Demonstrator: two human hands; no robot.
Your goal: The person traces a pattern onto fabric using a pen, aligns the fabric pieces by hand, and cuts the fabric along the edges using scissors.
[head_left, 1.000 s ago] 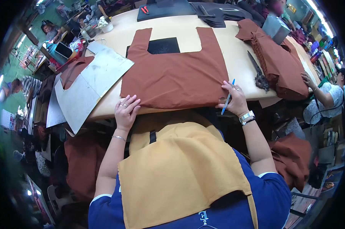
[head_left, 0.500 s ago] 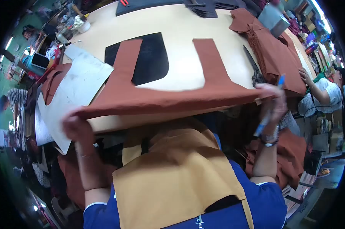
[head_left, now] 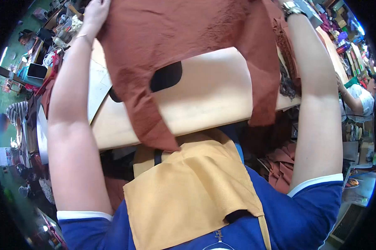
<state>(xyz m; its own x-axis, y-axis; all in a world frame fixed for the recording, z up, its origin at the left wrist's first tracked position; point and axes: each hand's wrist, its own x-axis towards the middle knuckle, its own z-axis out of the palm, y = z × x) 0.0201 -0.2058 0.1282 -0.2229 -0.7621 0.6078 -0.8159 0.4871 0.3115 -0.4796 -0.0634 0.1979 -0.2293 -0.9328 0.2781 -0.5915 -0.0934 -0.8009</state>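
Note:
A reddish-brown fabric piece [head_left: 179, 29] hangs raised in front of me, its two strips dangling over the near table edge. My left hand [head_left: 97, 12] is closed on its upper left corner. At the top edge of the view, my right hand [head_left: 284, 2] is mostly cut off at the fabric's upper right; the fabric hangs from there too, though the fingers are hidden. Under the fabric, a black flat piece [head_left: 167, 77] shows on the pale table [head_left: 213, 100]. Black scissors [head_left: 286, 85] lie partly hidden beside the right strip.
White card [head_left: 98, 79] lies at the table's left side. More brown fabric [head_left: 281, 160] is bunched below the table at right. Another person [head_left: 358, 100] sits at the right end of the table. A tablet-like device [head_left: 37, 71] stands at far left.
Both hands have moved up and away from me, lifting the fabric. Its strips, which pointed away across the table, now hang toward me. The blue pen in my right hand is out of sight.

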